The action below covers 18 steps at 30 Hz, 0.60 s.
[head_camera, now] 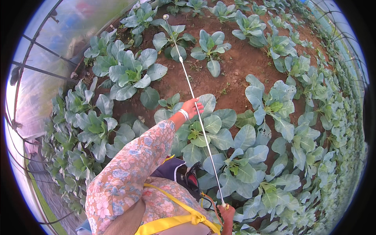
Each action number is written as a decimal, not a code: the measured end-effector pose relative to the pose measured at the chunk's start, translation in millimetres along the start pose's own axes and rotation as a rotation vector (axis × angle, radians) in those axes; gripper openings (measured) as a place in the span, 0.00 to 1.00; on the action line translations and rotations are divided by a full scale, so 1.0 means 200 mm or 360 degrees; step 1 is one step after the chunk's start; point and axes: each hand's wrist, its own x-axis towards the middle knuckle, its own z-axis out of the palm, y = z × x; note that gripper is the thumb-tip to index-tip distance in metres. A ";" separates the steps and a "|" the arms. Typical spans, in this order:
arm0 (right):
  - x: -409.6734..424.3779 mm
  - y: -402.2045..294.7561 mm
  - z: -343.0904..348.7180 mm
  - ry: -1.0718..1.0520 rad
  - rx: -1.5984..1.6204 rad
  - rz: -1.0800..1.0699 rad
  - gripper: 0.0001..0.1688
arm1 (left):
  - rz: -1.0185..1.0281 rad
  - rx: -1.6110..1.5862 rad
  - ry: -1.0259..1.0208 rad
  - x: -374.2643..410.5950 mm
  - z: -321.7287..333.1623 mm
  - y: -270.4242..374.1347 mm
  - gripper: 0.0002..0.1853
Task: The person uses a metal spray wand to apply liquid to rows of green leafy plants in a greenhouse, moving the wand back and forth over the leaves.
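Note:
My left hand [192, 108] reaches forward with the palm showing and the fingers apart. A long thin metal spray lance [188, 79] crosses over its fingers; whether they touch is unclear. My right hand [226, 213], low in the picture, is closed on the lance's handle end [223, 204]. A hose comes up beside that hand. The lance slants up and left to a round nozzle [166, 17], which is over a leafy brassica plant [173, 38]. Broad-leaved plants [205, 132] lie beneath my left hand and the lance's middle.
Rows of brassica plants [273, 102] grow in reddish-brown soil [232, 73], dense on the right. Some leaves have holes. Plastic sheeting [50, 79] on a pipe frame [44, 48] curves along the left. Dark straps and a yellow tied band [173, 218] are at my body.

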 end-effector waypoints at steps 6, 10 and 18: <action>-0.30 0.76 -0.20 0.0595 -0.0505 -0.0314 0.12 | -0.0460 0.0257 -0.0020 -0.24 -0.25 -0.50 0.08; -0.45 0.80 -0.23 0.0757 -0.0842 -0.0031 0.17 | -0.0626 0.0324 -0.0107 -0.37 -0.30 -0.69 0.06; -0.42 0.60 -0.19 0.0651 -0.0774 0.0105 0.16 | -0.0737 0.0683 -0.0164 -0.46 -0.32 -0.69 0.08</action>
